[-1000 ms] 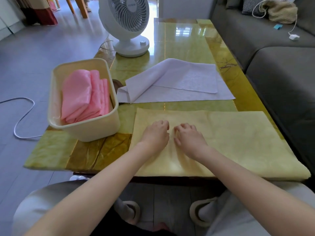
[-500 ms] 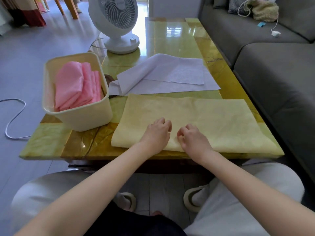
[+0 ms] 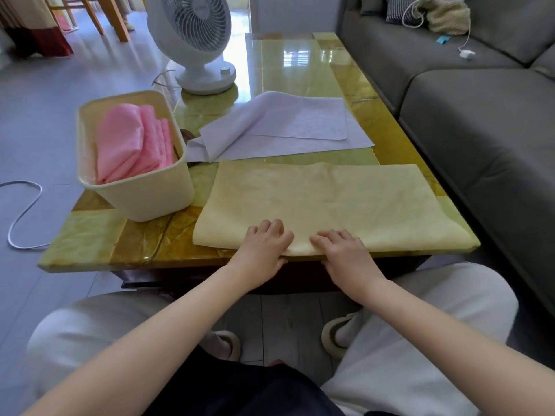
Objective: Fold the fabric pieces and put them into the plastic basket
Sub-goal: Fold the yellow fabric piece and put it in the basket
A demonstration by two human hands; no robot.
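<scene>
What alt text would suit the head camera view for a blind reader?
A person's left hand and right hand hold the near edge of a pale yellow fabric sheet on a green table. A cream plastic basket of folded pink fabric stands to its left; white fabric lies behind.

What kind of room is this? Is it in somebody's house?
Most likely a living room in a home. A long grey sofa runs along the right, a low glossy table stands right beside it, and a white fan sits at the table's far end.
</scene>
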